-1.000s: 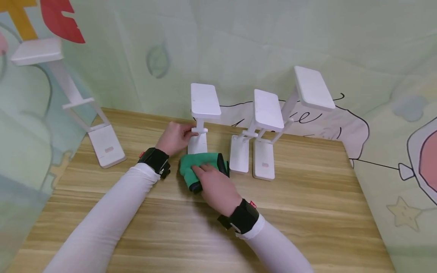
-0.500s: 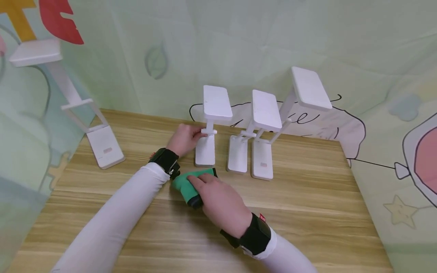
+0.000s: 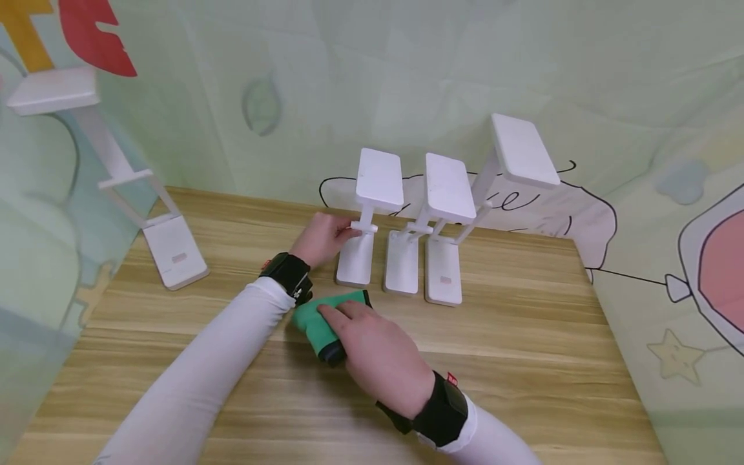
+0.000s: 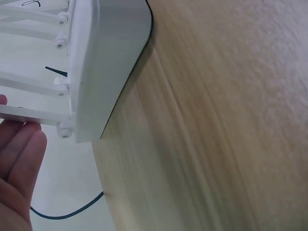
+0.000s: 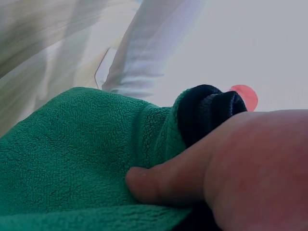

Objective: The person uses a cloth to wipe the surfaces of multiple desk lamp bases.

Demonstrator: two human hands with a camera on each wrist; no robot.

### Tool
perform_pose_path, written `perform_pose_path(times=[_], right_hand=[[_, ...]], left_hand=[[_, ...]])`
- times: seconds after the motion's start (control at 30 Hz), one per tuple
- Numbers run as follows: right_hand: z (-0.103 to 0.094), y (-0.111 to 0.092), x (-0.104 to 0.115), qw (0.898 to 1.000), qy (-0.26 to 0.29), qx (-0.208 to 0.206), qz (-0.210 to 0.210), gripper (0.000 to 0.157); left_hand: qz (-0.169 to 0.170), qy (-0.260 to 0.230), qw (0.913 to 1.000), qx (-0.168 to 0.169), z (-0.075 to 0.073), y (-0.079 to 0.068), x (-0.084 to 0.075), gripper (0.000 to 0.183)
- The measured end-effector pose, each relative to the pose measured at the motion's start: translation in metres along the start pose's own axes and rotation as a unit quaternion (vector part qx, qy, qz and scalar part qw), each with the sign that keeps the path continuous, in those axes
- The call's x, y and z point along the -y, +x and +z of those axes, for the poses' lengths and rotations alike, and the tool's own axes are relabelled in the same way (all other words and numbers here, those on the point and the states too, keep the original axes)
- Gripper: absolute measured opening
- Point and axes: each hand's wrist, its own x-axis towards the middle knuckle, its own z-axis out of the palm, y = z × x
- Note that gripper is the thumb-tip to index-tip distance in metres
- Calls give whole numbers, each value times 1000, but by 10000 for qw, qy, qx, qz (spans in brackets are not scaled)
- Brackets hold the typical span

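My left hand (image 3: 322,239) pinches the hinged arm of a white folding desk lamp (image 3: 355,259), which stands upright near the back of the table. In the left wrist view, the fingers curl around one thin strut (image 4: 33,115) beside the lamp base (image 4: 113,53). My right hand (image 3: 386,358) grips a folded green cloth (image 3: 320,329) with black edging, just in front of that lamp. The right wrist view shows the thumb pressed into the fuzzy cloth (image 5: 86,144); the fingertips under it are hidden.
Two more white lamps stand close on the right, a lower one (image 3: 401,265) and a taller one (image 3: 444,271). Another tall lamp (image 3: 175,255) is at the far left. A printed fabric backdrop (image 3: 325,84) rises behind the wooden table (image 3: 523,336).
The left hand has shifted the lamp to the right, closer to the other two. The right hand has drawn the cloth back toward me, away from the lamp base.
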Motion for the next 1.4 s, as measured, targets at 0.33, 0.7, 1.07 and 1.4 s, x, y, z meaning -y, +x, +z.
perform_pose_path(times=[0.33,0.7,1.07,1.4], right_hand=[[-3,3,-12,9994,157,89,296,70],[-14,18,-34,9976,321,-258,559,73],[-13,55,-49,9964,470,-515,490,66],[-16,63,-49,9970,356,-535,421,62]], left_hand=[[71,-39,9995,311,-26,-9,14,54],[-1087,1001,9723,-1812,-136,-80,66,39],[-2636,1248,8352,-4663,-204,-159,100,42],[-2892,557,8427,-4506,-195,-160,106,42]])
